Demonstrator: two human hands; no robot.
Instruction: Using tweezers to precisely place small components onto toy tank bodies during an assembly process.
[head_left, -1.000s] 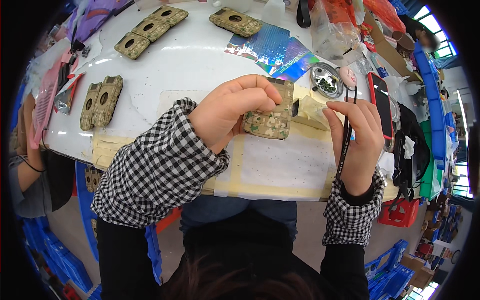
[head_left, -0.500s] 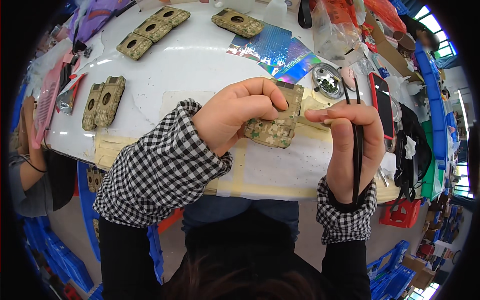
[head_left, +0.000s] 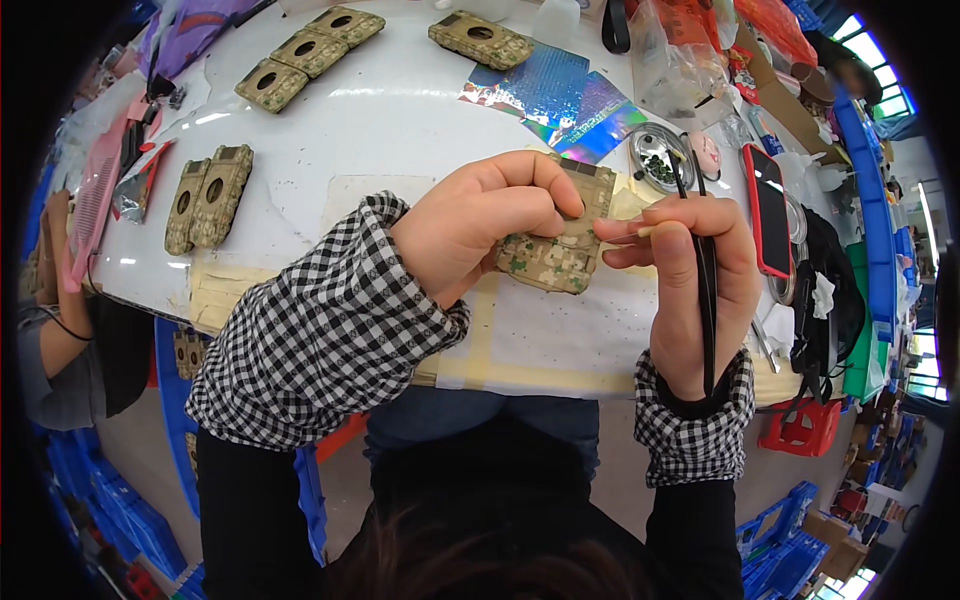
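My left hand [head_left: 478, 220] grips a camouflage-patterned model tank hull [head_left: 552, 262] with a round hole in its top, fingers bent over its upper face. At the hull's right side is my right hand [head_left: 705, 290], its fingertips close to or touching the edge. A pair of black tweezers [head_left: 708, 325] lies tucked in the right palm, tips pointing away from me. Between thumb and forefinger shows the pale end of a thin stick [head_left: 645, 232]; its other end is hidden. Beyond the right hand sits a round clear dish [head_left: 660, 160] of small dark green parts.
More camouflage hulls stand on the white table: several at far left [head_left: 310, 50], two at left [head_left: 208, 200], one at the back [head_left: 480, 40]. Holographic sheets [head_left: 560, 95] lie behind my hands. A red-cased phone [head_left: 766, 210] and a black bag [head_left: 825, 290] are at right. Another person's arm [head_left: 60, 310] is at left.
My right hand has shifted left, its fingertips now at the hull's side edge. The left hand keeps its hold on the hull. The whole view has moved slightly.
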